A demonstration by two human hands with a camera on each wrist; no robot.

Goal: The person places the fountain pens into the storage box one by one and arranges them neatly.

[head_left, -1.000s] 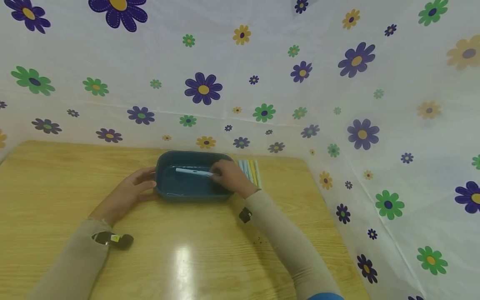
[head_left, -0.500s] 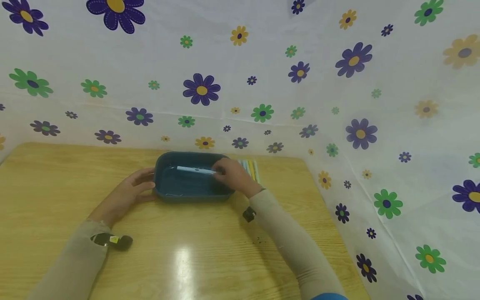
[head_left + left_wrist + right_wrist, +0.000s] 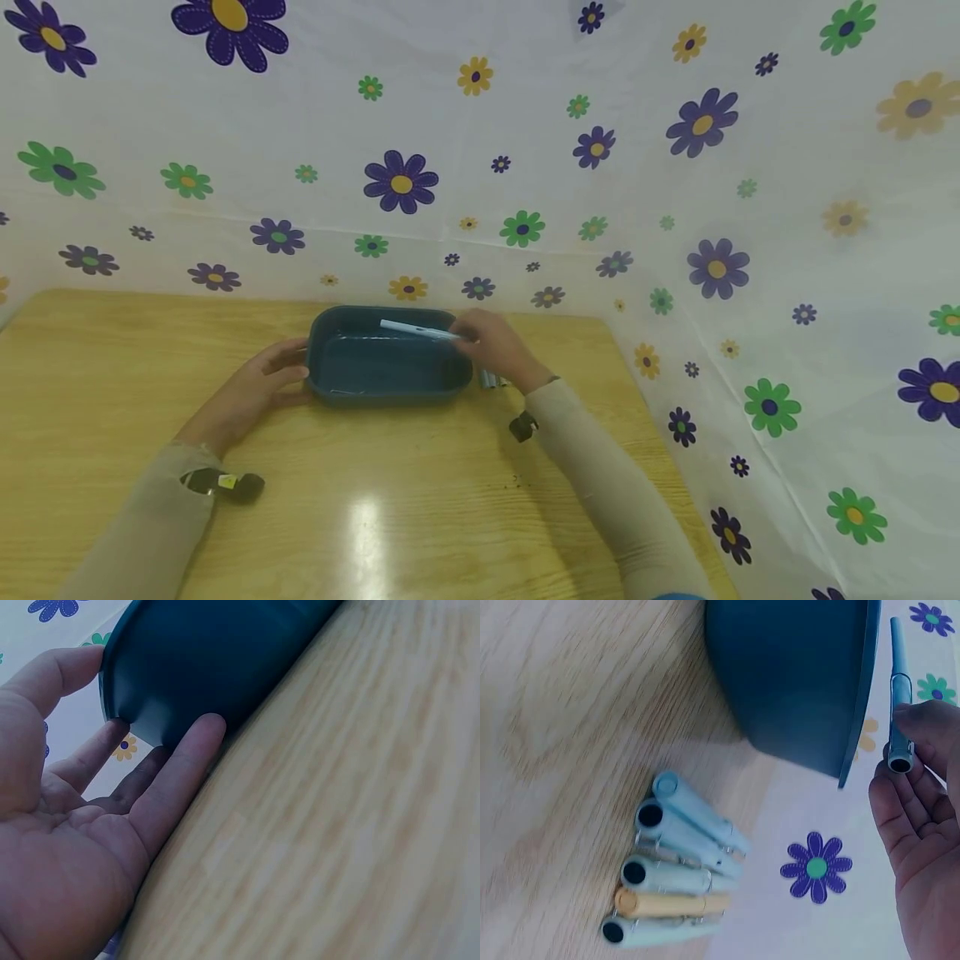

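Observation:
A deep blue-green rectangular box point(image 3: 390, 398) stands on the wooden table. My left hand point(image 3: 258, 385) is at its left end; in the left wrist view the fingertips point(image 3: 204, 731) lie against the outer wall, the fingers extended. Above the right part of the box, my right hand point(image 3: 497, 343) pinches a light-blue pen point(image 3: 412, 328) between thumb and fingers near one end. The right wrist view shows the pen above the box's rim, its dark-tipped end toward the camera.
Several pens lie side by side right of the box, among them a yellow pen point(image 3: 671, 902) and a pale green pen point(image 3: 679, 875). In the head view my right hand mostly hides them. A flower-printed sheet point(image 3: 525, 117) hangs behind and right of the table point(image 3: 300, 517).
My right hand has risen and moved right, lifting the pen from low inside the box to rim height. The left hand stays at the box's left end.

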